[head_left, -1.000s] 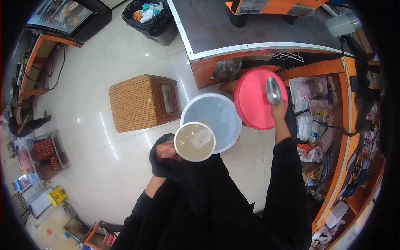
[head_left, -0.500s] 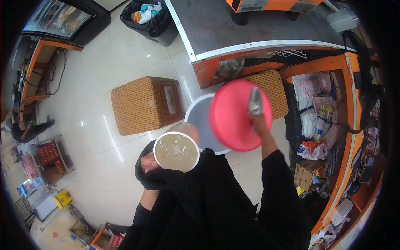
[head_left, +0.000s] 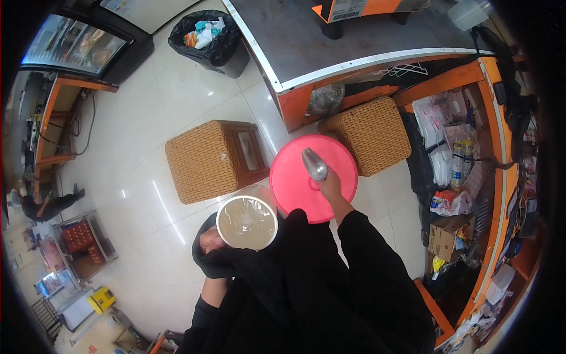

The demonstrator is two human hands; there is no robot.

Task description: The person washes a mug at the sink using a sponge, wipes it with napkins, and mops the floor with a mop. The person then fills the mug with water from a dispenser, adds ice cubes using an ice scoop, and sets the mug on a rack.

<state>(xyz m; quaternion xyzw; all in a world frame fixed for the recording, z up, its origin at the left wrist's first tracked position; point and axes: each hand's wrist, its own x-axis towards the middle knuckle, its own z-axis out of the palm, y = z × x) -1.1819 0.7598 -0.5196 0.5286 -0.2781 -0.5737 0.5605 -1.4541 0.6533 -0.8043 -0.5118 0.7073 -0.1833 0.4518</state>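
Note:
My left hand [head_left: 210,239] is closed round the side of a see-through plastic container [head_left: 246,223] with a white rim, held close against my black clothing. Its inside looks pale and cloudy; I cannot make out what it holds. In my right hand [head_left: 331,185] is a metal scoop [head_left: 314,164], its bowl pointing away from me. That hand is over the middle of a round pink lid [head_left: 290,177]. The lid lies flat and hides the tub beneath it; whether my fingers also grip its knob is hidden.
Woven-topped stools [head_left: 197,162] [head_left: 377,133] stand left and right of the lid. A lined trash bin [head_left: 227,56] sits beside the dark counter [head_left: 295,53]. Orange shelving [head_left: 489,118] with bags and a carton [head_left: 449,238] runs along the right. Another person [head_left: 50,206] is far left.
The pink lid has come down and left onto the tub, covering it. My right hand and the scoop moved with it. My left hand still holds the container.

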